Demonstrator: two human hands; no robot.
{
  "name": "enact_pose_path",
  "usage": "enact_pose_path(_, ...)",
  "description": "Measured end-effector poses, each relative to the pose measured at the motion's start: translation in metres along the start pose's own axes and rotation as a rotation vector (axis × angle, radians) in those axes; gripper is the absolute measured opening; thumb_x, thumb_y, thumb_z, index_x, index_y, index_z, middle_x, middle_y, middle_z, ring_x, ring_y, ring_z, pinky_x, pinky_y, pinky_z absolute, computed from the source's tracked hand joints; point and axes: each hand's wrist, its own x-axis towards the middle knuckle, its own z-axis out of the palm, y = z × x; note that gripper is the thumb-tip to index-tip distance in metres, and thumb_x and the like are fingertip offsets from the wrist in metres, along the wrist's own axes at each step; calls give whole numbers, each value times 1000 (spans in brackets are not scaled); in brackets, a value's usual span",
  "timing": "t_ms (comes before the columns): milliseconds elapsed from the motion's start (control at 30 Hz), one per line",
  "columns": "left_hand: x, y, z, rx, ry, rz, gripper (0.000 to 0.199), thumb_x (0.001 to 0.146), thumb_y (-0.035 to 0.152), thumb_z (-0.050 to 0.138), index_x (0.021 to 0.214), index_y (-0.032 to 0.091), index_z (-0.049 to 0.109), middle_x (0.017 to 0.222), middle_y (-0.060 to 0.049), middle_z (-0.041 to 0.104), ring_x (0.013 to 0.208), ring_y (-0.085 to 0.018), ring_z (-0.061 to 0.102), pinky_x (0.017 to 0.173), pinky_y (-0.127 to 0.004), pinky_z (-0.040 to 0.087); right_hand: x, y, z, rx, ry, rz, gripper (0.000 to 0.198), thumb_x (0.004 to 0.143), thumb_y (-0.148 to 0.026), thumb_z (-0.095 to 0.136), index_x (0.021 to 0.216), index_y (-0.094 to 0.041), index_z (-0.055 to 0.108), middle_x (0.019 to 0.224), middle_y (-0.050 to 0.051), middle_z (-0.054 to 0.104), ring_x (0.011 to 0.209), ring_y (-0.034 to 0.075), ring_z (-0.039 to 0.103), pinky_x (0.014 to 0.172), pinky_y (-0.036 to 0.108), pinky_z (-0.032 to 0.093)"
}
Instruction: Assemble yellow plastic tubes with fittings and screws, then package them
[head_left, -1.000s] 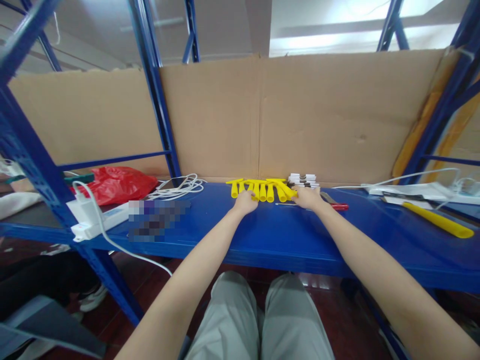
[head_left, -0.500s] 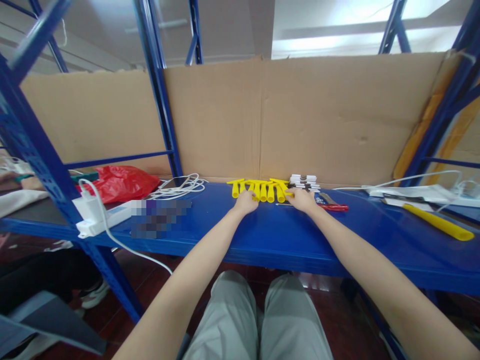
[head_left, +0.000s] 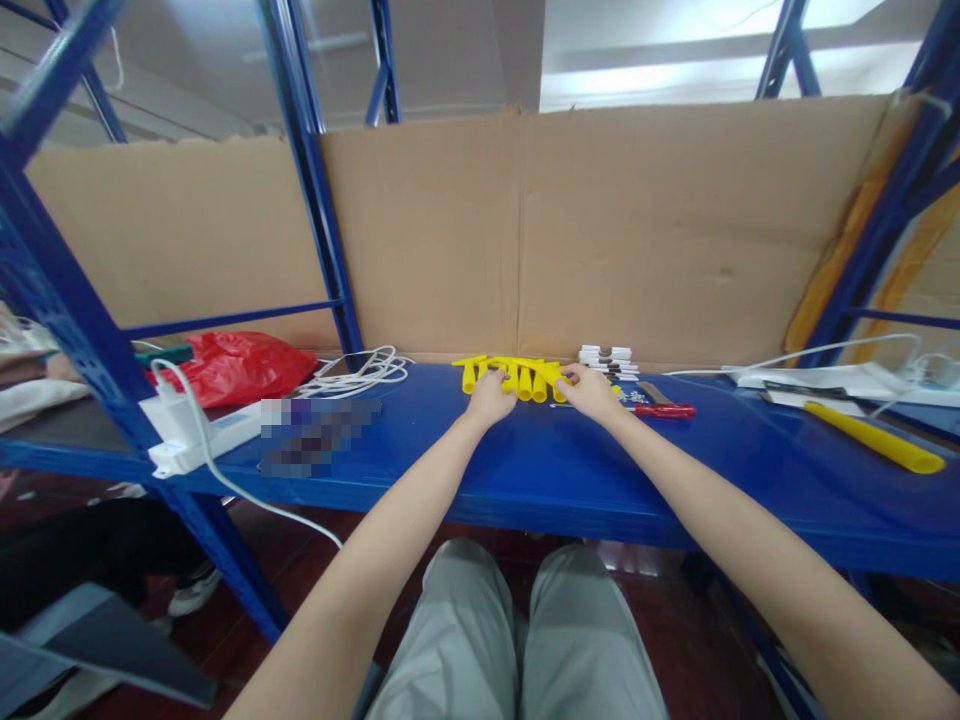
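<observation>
Several short yellow tubes lie side by side in a row near the back of the blue shelf, their round open ends towards me. Over the row's left part is my left hand, its fingers curled onto one of the tubes and partly hiding it. My right hand is at the right end of the row, thumb and fingers closed on a slanting yellow tube that reaches across the tops of the others. Just right of that hand lies a red-handled screwdriver, its shaft partly hidden.
White-and-black clips are stacked behind my right hand. A long yellow tube lies at the right. On the left are a white power strip, a red plastic bag and coiled white cable. Cardboard walls the back.
My right hand has shifted slightly left, bringing its yellow tube further across the row. The left hand stays nearly in place, and the view has shifted a little.
</observation>
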Motion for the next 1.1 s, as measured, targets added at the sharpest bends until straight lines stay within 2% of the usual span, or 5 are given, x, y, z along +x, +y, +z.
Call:
enact_pose_path(233,-7,6,0,-94,-143,161,54,82,8,57,135,11,53,127,-13,65,119,-22,61,107,-34,44,-6,-11,2,100,-25,-34,34,82,-26,59,112,-14,70,101,11,74,89,22,68,78,28,48)
enact_pose_path(400,-7,1,4,-122,-280,232,75,73,1,55,146,12,42,140,-16,56,132,-26,53,111,-36,40,-13,-21,1,356,-158,126,42,80,-23,62,119,-10,60,74,2,66,56,12,57,52,22,42)
enact_pose_path(567,-4,-4,7,-116,-330,240,84,69,-1,54,151,13,36,147,-16,50,138,-25,46,117,-38,32,-22,-29,-7,575,-311,228,45,76,-18,66,120,-16,54,63,-7,52,44,7,45,39,19,29)
enact_pose_path(900,-8,1,-1,-77,-409,229,70,75,2,54,144,15,49,144,-11,54,132,-23,52,112,-33,37,-23,-23,-10,552,-598,121,34,72,-27,79,99,-17,61,63,-5,55,49,5,47,41,16,32)
enact_pose_path(1100,-6,7,-3,-88,-394,196,57,82,2,42,135,14,59,140,-9,59,132,-20,52,114,-30,33,-20,-17,-13,548,-675,86,18,80,-26,71,94,-17,64,70,-2,60,50,4,49,41,15,34)
